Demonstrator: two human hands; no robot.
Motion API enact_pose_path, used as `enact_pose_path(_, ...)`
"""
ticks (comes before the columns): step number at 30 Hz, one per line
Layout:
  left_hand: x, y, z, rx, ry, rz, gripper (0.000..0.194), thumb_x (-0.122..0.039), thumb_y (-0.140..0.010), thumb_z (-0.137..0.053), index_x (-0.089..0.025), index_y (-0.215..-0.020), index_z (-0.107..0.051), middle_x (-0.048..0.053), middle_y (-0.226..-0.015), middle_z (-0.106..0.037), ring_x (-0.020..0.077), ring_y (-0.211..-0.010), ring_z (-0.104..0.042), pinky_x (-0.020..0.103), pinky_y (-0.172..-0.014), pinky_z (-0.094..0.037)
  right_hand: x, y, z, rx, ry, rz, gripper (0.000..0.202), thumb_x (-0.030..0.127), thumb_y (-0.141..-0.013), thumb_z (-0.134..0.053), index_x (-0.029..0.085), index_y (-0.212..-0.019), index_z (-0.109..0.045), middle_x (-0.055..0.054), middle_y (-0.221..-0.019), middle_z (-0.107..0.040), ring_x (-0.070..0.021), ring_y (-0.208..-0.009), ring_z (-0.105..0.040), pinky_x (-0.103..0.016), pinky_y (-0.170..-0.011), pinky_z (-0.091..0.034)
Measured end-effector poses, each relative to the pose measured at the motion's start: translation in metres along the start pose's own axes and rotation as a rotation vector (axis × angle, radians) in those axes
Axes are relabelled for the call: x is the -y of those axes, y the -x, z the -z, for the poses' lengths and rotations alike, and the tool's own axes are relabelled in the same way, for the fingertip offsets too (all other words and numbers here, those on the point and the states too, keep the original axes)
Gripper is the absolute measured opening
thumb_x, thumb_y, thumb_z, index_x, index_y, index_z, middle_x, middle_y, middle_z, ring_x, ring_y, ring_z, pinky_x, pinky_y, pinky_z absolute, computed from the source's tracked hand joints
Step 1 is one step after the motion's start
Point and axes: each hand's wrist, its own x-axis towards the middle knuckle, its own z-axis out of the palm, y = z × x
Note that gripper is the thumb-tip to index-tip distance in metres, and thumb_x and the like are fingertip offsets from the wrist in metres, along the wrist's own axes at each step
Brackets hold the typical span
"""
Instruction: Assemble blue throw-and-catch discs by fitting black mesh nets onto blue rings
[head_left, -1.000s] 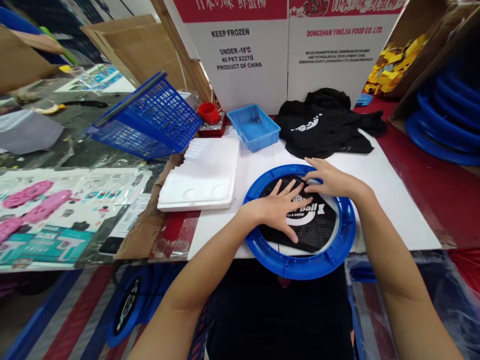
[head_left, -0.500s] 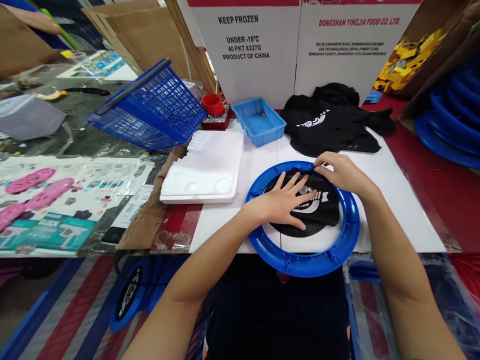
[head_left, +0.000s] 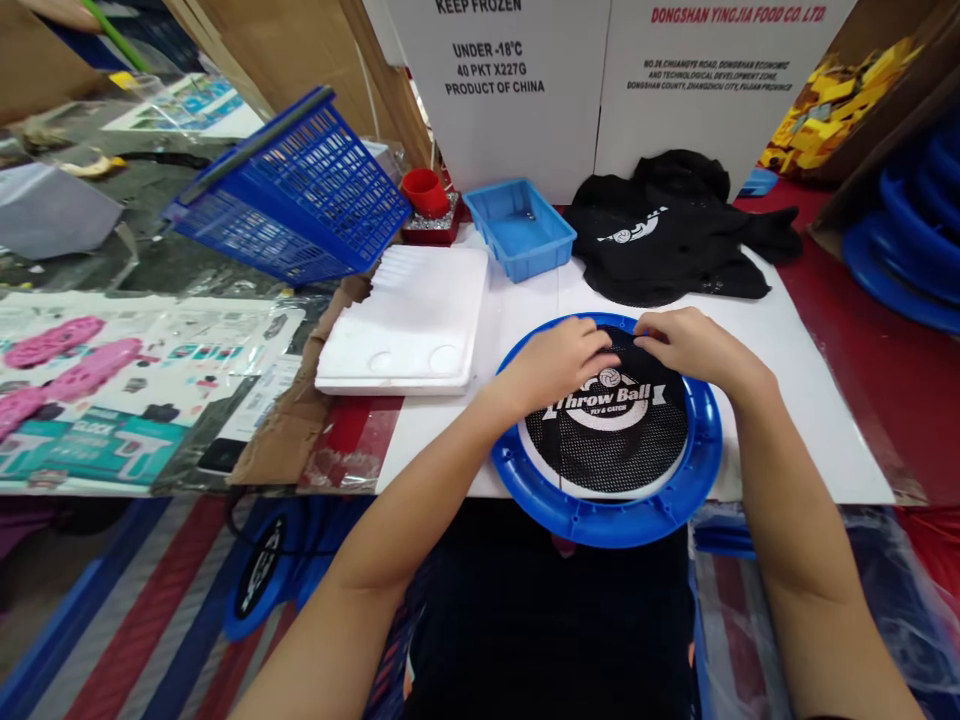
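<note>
A blue plastic ring (head_left: pixel 607 525) lies at the front edge of the white board. Inside it, a round black mesh (head_left: pixel 615 455) printed "Throw Ball" is spread nearly flat. My left hand (head_left: pixel 566 358) rests over the ring's upper left, its fingers curled at the mesh's top edge; whether they pinch the cloth is hidden. At the ring's top right, my right hand (head_left: pixel 675 345) has thumb and forefinger closed on the mesh's edge. More black mesh pieces (head_left: pixel 660 240) lie in a heap behind the ring.
Behind stand a light blue tray (head_left: pixel 532 255) and a red cup (head_left: pixel 426 192). A white foam slab (head_left: pixel 405 325) and a tilted blue basket (head_left: pixel 300 190) are to the left. Stacked blue rings (head_left: pixel 900 260) sit at the right, near yellow parts (head_left: pixel 832 110) in a box.
My left hand has moved up from the middle of the mesh, its spread fingers now curled. The mesh has been unfolded across the ring, showing its print. My right hand has shifted slightly.
</note>
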Motion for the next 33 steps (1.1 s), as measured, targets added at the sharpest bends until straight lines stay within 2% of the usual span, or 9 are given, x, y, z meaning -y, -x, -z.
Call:
enact_pose_path(2,0.015,-0.007,-0.001,-0.179,-0.045,0.057,0.033,-0.037,-0.112,-0.051,-0.018,-0.123,-0.075,0.013,-0.116,-0.07,0.0295,-0.116,-0.064,0.044,-0.103,-0.052,0.004,0.001,0.003,0.021,-0.057,0.057,0.014,0.028,-0.097,-0.062,0.023,-0.093,-0.075,-0.003,-0.086,-0.076,-0.0209,-0.075,-0.064,-0.032,-0.072,-0.043)
enact_pose_path(4,0.029,-0.012,-0.004,-0.252,-0.041,0.054,0.026,-0.034,-0.107,-0.061,-0.02,-0.122,-0.077,0.012,-0.114,-0.067,0.0296,-0.113,-0.061,0.045,-0.103,-0.052,0.008,0.002,0.006,0.042,-0.136,0.107,0.015,0.031,-0.098,-0.063,0.023,-0.091,-0.074,-0.003,-0.088,-0.077,-0.0209,-0.078,-0.066,-0.033,-0.075,-0.045)
enact_pose_path(7,0.042,-0.014,-0.006,-0.236,0.103,-0.021,0.018,-0.036,-0.103,-0.069,-0.024,-0.11,-0.08,0.009,-0.114,-0.065,0.0272,-0.113,-0.062,0.045,-0.106,-0.052,0.014,0.003,0.007,0.035,-0.246,0.101,0.014,0.034,-0.098,-0.065,0.023,-0.095,-0.074,-0.001,-0.087,-0.077,-0.0203,-0.077,-0.067,-0.033,-0.075,-0.046)
enact_pose_path(11,0.036,-0.011,-0.001,-0.23,0.23,-0.101,0.021,-0.041,-0.1,-0.074,-0.025,-0.111,-0.079,0.006,-0.114,-0.069,0.0253,-0.112,-0.064,0.043,-0.106,-0.051,0.017,0.004,0.005,-0.032,-0.358,0.046,0.014,0.037,-0.098,-0.067,0.025,-0.104,-0.071,0.002,-0.076,-0.069,-0.0175,-0.069,-0.06,-0.031,-0.069,-0.043)
enact_pose_path(17,0.02,-0.024,0.008,-0.179,0.286,0.04,0.014,-0.027,-0.104,-0.062,-0.02,-0.097,-0.073,0.004,-0.101,-0.077,0.0215,-0.095,-0.068,0.036,-0.09,-0.052,0.009,0.003,-0.003,-0.056,-0.507,0.034,0.016,0.04,-0.097,-0.066,0.026,-0.099,-0.07,0.003,-0.074,-0.065,-0.0159,-0.063,-0.053,-0.03,-0.06,-0.04)
enact_pose_path(20,0.02,-0.041,0.015,-0.134,0.3,0.116,0.01,-0.026,-0.1,-0.066,-0.02,-0.095,-0.072,0.004,-0.093,-0.077,0.0209,-0.087,-0.068,0.034,-0.083,-0.051,0.001,0.0,-0.008,-0.127,-0.39,0.048,0.018,0.035,-0.098,-0.062,0.025,-0.104,-0.076,0.001,-0.081,-0.073,-0.0167,-0.064,-0.058,-0.03,-0.063,-0.043)
enact_pose_path(23,0.021,-0.051,0.016,-0.086,0.23,0.149,0.008,-0.026,-0.096,-0.071,-0.02,-0.093,-0.073,0.005,-0.093,-0.078,0.0226,-0.088,-0.069,0.034,-0.082,-0.051,-0.003,-0.004,-0.014,-0.136,-0.197,0.098,0.029,0.024,-0.098,-0.056,0.024,-0.11,-0.082,-0.004,-0.095,-0.083,-0.0211,-0.076,-0.07,-0.033,-0.074,-0.05)
enact_pose_path(28,0.022,-0.043,0.006,-0.116,0.107,0.144,0.014,-0.028,-0.1,-0.066,-0.024,-0.113,-0.071,0.005,-0.101,-0.079,0.0262,-0.094,-0.072,0.036,-0.083,-0.052,-0.006,-0.01,-0.022,-0.071,-0.062,0.113,0.033,0.022,-0.1,-0.055,0.024,-0.116,-0.084,-0.006,-0.109,-0.086,-0.0258,-0.091,-0.078,-0.034,-0.082,-0.054)
enact_pose_path(33,0.026,-0.038,0.0,-0.167,0.068,0.092,0.011,-0.026,-0.102,-0.062,-0.024,-0.11,-0.069,0.006,-0.108,-0.078,0.0267,-0.1,-0.072,0.037,-0.087,-0.053,-0.007,-0.011,-0.025,-0.074,-0.034,0.123,0.034,0.022,-0.102,-0.054,0.022,-0.121,-0.083,-0.009,-0.116,-0.085,-0.0285,-0.102,-0.08,-0.037,-0.091,-0.057)
